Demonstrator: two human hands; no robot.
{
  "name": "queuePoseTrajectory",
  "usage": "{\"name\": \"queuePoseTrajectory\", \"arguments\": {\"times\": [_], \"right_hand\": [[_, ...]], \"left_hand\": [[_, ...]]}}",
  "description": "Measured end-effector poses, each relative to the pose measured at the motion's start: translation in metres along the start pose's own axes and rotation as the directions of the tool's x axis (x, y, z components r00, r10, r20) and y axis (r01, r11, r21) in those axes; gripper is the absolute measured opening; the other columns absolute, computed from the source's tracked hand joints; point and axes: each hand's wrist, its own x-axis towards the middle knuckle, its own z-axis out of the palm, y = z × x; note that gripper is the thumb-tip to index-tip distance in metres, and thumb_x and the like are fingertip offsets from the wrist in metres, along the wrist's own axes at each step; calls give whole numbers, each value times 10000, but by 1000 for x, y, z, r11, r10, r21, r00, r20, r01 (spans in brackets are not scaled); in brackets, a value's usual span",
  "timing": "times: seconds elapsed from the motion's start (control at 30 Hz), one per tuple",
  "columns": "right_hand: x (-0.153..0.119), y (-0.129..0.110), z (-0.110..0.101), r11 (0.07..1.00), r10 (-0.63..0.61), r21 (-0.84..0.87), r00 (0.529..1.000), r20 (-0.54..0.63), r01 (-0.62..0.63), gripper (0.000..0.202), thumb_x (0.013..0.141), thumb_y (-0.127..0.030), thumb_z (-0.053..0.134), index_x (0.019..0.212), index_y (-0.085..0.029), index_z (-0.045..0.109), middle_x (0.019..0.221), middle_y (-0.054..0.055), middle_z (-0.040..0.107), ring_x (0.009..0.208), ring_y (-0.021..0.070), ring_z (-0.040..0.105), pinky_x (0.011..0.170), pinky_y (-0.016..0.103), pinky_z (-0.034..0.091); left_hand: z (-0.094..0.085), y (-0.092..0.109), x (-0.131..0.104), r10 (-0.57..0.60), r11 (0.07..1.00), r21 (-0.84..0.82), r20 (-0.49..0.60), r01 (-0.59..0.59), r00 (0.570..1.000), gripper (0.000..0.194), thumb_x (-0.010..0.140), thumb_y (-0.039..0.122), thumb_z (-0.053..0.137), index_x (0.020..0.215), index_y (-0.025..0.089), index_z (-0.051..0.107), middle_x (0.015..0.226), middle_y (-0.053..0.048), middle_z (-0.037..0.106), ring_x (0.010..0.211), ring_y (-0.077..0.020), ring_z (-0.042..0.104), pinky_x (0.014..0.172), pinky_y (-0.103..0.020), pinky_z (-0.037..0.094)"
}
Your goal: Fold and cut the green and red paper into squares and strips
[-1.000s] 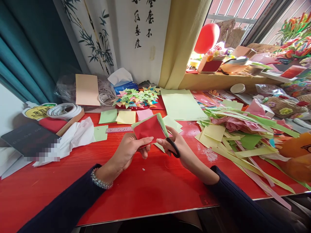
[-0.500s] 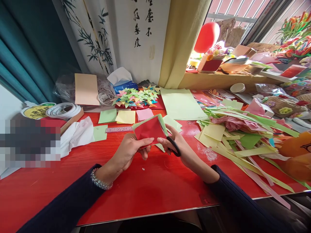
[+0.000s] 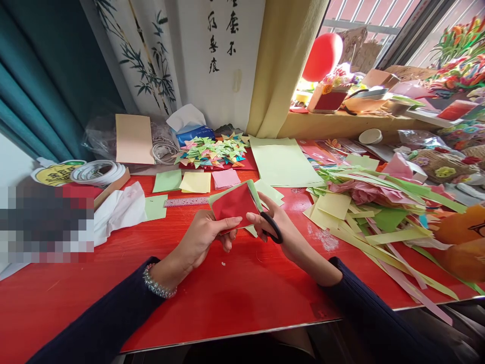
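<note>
A red paper square (image 3: 235, 203) with green paper showing along its top and right edges is raised a little above the table. My left hand (image 3: 206, 230) grips its lower left corner, thumb on top and fingers beneath. My right hand (image 3: 278, 222) is closed around the scissors (image 3: 273, 227); a black handle loop shows, while the blades are hidden by the paper. The right thumb rests near the paper's right lower edge. Just behind lie a pink ruler (image 3: 186, 202) and green paper squares (image 3: 270, 191).
Green (image 3: 167, 181), yellow (image 3: 195, 182) and pink paper stacks (image 3: 226, 178) lie behind. A pile of folded paper stars (image 3: 214, 150) sits on red paper. Large pale green sheets (image 3: 286, 162) are at the back. Paper strips and offcuts (image 3: 379, 212) heap at right, tape rolls (image 3: 99, 173) at left.
The paper and both hands shift very slightly to the right. The grip on the paper and scissors stays the same.
</note>
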Motion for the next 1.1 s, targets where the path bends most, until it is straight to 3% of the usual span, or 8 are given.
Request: {"name": "queuePoseTrajectory", "arguments": {"times": [0.13,0.2,0.33,0.47,0.87,1.1], "right_hand": [[0,1,0,1000,-6,10,1000,-3,6,793,692,-455,638,1326,-186,247,488,-86,445,430,90,365,433,225,275],[1,0,0,1000,6,-5,1000,5,-6,705,693,-475,627,1259,-178,330,503,-76,453,436,89,375,429,221,270],[2,2,-3,997,-44,-63,998,51,47,345,715,-482,599,845,-177,505,487,-65,427,434,77,371,426,217,247],[3,6,-4,992,-58,-113,997,45,62,389,739,-488,567,569,-172,418,451,-53,392,427,68,355,430,224,234],[4,5,-5,993,-45,-107,995,89,55,395,755,-491,546,564,-168,423,454,-52,407,418,65,366,438,226,243],[4,9,-5,992,-65,-105,996,54,70,394,748,-476,569,571,-178,380,423,-70,392,408,64,378,429,208,262]], "left_hand": [[1,-1,0,-2,1000,-16,-9,2,1000,312,720,309,622,458,151,557,408,19,529,352,-77,465,412,-217,384],[2,-1,0,-16,1000,-18,-2,16,1000,309,726,299,614,460,150,559,396,21,524,342,-79,463,410,-219,383],[3,-3,0,-21,1000,-12,-3,21,1000,331,731,302,607,446,145,549,390,20,517,339,-80,462,409,-219,382],[2,-6,2,-13,1000,-5,-15,13,1000,338,720,337,623,452,142,553,419,23,523,343,-72,462,408,-212,374],[3,-8,2,-27,999,-36,5,28,1000,334,719,301,631,444,127,550,411,20,516,336,-71,457,392,-205,383],[4,-10,1,-27,999,-35,13,28,1000,329,708,280,637,433,121,549,412,17,511,333,-74,462,392,-208,380]]}}
